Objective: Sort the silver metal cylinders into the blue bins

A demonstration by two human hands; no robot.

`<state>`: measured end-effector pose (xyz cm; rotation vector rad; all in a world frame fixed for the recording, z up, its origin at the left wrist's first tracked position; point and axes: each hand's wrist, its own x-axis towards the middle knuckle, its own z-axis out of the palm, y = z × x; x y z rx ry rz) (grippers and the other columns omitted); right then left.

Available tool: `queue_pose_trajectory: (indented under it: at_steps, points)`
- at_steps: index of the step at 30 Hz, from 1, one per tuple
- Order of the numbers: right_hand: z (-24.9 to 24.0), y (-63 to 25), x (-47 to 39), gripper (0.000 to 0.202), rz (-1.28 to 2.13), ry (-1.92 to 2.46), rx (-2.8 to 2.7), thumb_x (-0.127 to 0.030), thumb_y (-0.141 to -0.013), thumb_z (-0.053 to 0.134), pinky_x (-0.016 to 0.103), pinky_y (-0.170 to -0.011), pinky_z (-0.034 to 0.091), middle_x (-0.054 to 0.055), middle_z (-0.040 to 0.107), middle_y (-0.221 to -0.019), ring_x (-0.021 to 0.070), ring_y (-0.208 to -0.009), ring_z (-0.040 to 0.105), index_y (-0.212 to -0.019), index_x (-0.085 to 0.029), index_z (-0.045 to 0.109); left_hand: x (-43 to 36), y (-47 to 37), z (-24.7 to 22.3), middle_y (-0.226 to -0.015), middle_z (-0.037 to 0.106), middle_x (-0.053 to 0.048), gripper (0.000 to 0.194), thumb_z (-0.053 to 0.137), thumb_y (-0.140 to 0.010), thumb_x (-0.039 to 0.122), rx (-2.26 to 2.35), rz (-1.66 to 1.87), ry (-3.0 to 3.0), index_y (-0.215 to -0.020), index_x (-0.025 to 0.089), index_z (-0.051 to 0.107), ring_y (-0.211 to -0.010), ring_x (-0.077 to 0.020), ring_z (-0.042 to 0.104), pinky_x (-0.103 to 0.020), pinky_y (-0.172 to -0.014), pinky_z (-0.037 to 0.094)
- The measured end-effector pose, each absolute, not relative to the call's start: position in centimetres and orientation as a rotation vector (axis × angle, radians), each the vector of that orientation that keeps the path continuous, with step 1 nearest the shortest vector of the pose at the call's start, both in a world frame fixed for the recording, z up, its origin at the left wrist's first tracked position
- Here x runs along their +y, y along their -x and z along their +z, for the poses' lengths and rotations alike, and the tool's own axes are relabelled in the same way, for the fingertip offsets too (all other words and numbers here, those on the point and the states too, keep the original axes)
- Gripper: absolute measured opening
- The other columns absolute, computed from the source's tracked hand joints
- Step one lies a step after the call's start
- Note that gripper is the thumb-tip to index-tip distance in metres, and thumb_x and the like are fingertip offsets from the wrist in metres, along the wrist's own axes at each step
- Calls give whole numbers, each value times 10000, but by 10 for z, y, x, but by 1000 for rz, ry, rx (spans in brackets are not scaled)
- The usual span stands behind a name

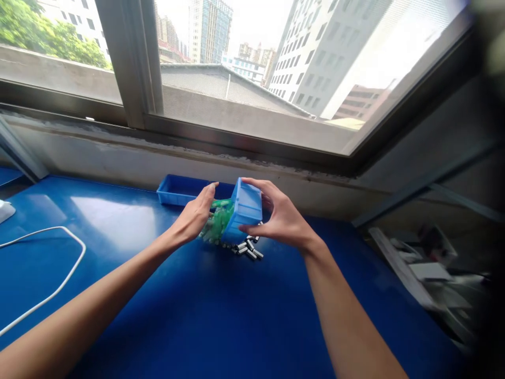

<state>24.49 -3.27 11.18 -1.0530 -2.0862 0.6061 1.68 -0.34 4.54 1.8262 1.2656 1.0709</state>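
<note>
Right hand: the person's right hand point(282, 213) grips a light-blue plastic bin point(249, 204) from its right side; the fingers lie over the upper edge and the thumb along the lower one, a wide span closed on the plastic.
Left hand: the left hand point(195, 213) is raised at the other side, beside the bin's mouth and against green translucent plastic point(221, 217); its fingers reach up and forward, but I cannot tell whether they pinch the plastic or only press on it.
Light-blue bin: held between the hands above the blue tabletop point(236, 316); it is tipped on its side, its base toward the right hand, with the green plastic at its opening.
Small cylinders: a loose scatter of black-and-white pieces point(249, 248) lies on the tabletop, just below the bin and nearer the person.
Blue tray: a long, darker tray point(173, 198) sits behind the hands, near the wall point(94, 158); its right part is partly hidden by the bin.
Left of the table: a white cable point(74, 268) curves across the surface; a white item point(5, 210) rests at the edge of view.
Backdrop: a metal-framed window point(136, 63); tall buildings point(303, 58) rise outside.
</note>
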Motion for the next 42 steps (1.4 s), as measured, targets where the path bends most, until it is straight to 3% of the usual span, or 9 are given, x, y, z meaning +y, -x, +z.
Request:
queue_pose_trajectory:
  at_steps: [3, 5, 11, 15, 21, 29, 31, 36, 42]
  points:
    - [117, -239, -24, 858, 524, 1062, -2172, -291, -634, 888, 393, -956, 581, 95, 549, -1433, 325, -1270, 586, -1422, -263, 549, -5, -18, 51, -1449, 561, -102, 689, 259, -969, 727, 1199, 990, -1566, -1520, 347, 424, -1035, -285, 697, -360, -672, 616]
    - [117, -238, -19, 847, 500, 1055, -2187, -299, -643, 879, 407, -972, 572, 94, 554, -1435, 329, -1273, 584, -1423, -263, 549, -5, -19, 52, -1402, 599, -94, 661, 315, -968, 709, 1194, 974, -1540, -1495, 334, 450, -1041, -290, 693, -375, -699, 617]
    - [124, -239, -18, 779, 418, 1080, -2247, -281, -631, 858, 436, -1078, 501, 76, 585, -1390, 322, -1267, 588, -1367, -255, 605, -3, -22, 37, -1315, 652, -89, 509, 351, -1024, 534, 1187, 964, -1982, -1358, 233, 590, -1252, -273, 579, -464, -1120, 422]
    - [132, -251, -21, 766, 391, 1129, -2260, -271, -634, 851, 449, -1093, 479, 62, 597, -1368, 325, -1269, 583, -1363, -277, 618, -7, -29, 26, -1335, 604, -123, 515, 343, -1032, 520, 1194, 899, -2192, -1370, 222, 592, -1246, -280, 565, -469, -1113, 425]
    - [137, -289, -30, 738, 482, 1178, -2096, -298, -648, 846, 490, -1091, 459, 38, 610, -1375, 349, -1279, 565, -1352, -302, 623, -19, -43, 16, -1419, 536, -163, 478, 394, -1030, 455, 1349, 767, -2669, -1404, 226, 583, -1395, -398, 368, -584, -1100, 387]
    - [83, -351, -31, 731, 460, 1155, -1500, -220, -633, 616, 374, -792, 563, 31, 660, -1204, 260, -995, 652, -1357, -284, 536, -21, -72, 21, -1385, 555, -184, 450, 398, -1035, 411, 1200, 737, -2952, -1373, 199, 606, -1386, -414, 378, -560, -1054, 419]
    - [59, -362, -24, 771, 447, 1139, -1316, -208, -604, 571, 355, -777, 563, 50, 638, -1233, 250, -1028, 635, -1368, -271, 490, -20, -79, 22, -1380, 562, -183, 447, 395, -1036, 412, 1175, 713, -2975, -1354, 192, 618, -1389, -413, 384, -555, -1054, 425]
    - [9, -374, -13, 781, 678, 1093, -1040, -186, -593, 569, 335, -850, 569, 33, 648, -1256, 211, -1061, 640, -1363, -281, 479, -14, -90, 19, -1430, 541, -169, 459, 382, -1038, 432, 1228, 649, -2994, -1349, 196, 623, -1396, -405, 401, -543, -1051, 447]
    - [-19, -373, 2, 660, 702, 1241, -1069, -227, -650, 657, 395, -1040, 521, 46, 698, -1287, 239, -1165, 658, -1309, -223, 614, -11, -95, 15, -1463, 523, -172, 484, 357, -1044, 447, 1277, 645, -2976, -1384, 205, 601, -1389, -392, 434, -541, -1060, 453]
